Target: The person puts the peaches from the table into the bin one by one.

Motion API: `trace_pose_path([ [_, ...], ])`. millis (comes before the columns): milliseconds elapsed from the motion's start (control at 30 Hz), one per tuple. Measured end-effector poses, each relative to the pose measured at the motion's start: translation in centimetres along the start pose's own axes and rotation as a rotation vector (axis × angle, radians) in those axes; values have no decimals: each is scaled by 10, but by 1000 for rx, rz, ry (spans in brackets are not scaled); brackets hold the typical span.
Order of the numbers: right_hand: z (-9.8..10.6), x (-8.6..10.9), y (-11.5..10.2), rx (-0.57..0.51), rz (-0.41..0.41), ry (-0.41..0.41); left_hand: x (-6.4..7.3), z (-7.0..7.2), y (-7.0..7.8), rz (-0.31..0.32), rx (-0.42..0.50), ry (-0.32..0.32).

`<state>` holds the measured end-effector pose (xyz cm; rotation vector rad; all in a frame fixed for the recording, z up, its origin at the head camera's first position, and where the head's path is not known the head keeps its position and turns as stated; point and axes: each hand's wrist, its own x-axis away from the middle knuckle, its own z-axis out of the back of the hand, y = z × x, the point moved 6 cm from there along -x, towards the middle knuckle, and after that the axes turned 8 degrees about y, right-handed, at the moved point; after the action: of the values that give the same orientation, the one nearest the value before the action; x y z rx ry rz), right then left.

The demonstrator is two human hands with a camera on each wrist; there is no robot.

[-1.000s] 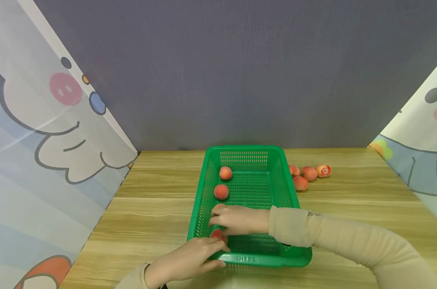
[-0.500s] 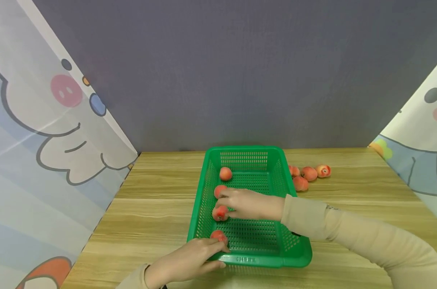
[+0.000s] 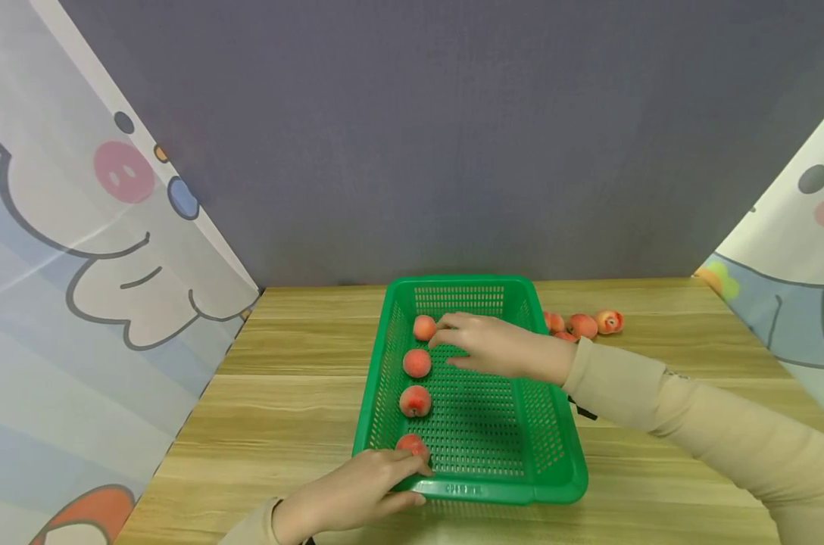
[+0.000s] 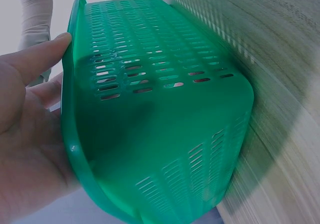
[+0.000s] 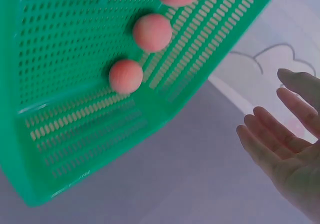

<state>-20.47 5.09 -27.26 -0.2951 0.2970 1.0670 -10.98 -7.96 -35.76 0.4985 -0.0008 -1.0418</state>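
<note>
A green plastic basket (image 3: pixel 476 490) stands on the wooden table, with several peaches lined up along its left inner side. My left hand (image 3: pixel 359 486) grips the near rim at the left corner. Beside its fingertips lies the nearest peach (image 3: pixel 412 446), partly covered by them. In the left wrist view the thumb (image 4: pixel 52 54) presses on the rim from outside. Above the basket floor hovers my right hand (image 3: pixel 497 347), fingers spread and holding nothing. It is close to the farthest peach (image 3: pixel 424 328) and the second one (image 3: pixel 416 363). Another peach (image 3: pixel 415 401) sits between these and the nearest one.
To the right of the basket, several more peaches (image 3: pixel 582 326) lie on the table (image 3: pixel 691 356), partly hidden by the basket and the right forearm. A grey wall (image 3: pixel 480 136) rises behind the table, with cartoon-printed panels (image 3: pixel 78 250) at the sides.
My right hand has moved away from the near peaches, toward the far end of the basket and to the right. The row of peaches is uncovered now. My left hand has stayed on the rim.
</note>
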Motion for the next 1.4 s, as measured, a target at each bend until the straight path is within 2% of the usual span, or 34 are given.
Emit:
trace_pose_path([
  [133,8,4,12,8,-32,15,0,-1,-1,-2,3,2],
  [367,22,13,35,9,-68,95,0,-1,-2,-3,-2,1],
  [567,34,22,58,-19,-150,148,0,-1,-2,-7,-4,5],
  [1000,48,50,99,9,-313,154,0,0,0,-1,-12,0],
  [1400,50,77,126,20,-432,126,0,0,-1,2,-12,-3],
])
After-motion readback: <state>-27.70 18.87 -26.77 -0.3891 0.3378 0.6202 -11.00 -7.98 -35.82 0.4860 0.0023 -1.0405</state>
